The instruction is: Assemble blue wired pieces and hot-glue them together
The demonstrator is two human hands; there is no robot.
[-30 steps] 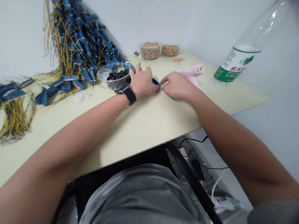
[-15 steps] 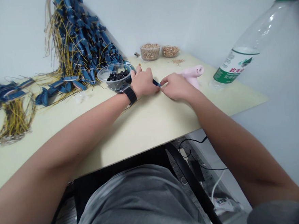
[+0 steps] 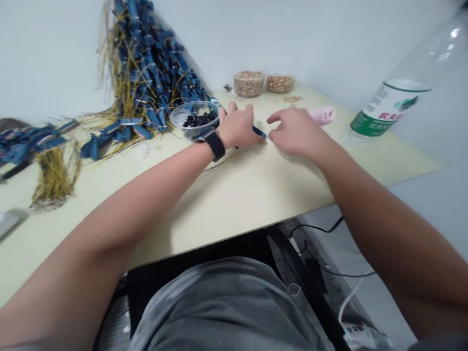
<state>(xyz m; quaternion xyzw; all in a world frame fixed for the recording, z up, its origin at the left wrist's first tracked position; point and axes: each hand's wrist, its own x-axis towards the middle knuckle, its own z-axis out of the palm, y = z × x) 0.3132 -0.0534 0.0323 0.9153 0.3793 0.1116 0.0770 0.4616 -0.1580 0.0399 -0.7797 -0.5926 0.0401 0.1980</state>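
Dark blue, narrow strip-like piece [image 3: 259, 132] sits just above or on the pale yellow tabletop [image 3: 243, 196], between our hands. We seem to pinch it in our left hand [image 3: 238, 128] near one end, probably to keep its other tip bare; that hand hides the rest. Its long axis slants rightward and slightly toward us, the free tip pointing at our right hand [image 3: 297, 131], whose thumb and forefinger stand apart beside it, with nothing visible between them. Just beyond our left wrist stands a clear round plastic bowl [image 3: 178, 117] of small black pieces [image 3: 199, 119], presumably placed for easy reach. A pale pink roll [image 3: 323, 116] lies behind our right hand; farther left, blue strips with yellow wires [image 3: 162, 68] heap against the wall
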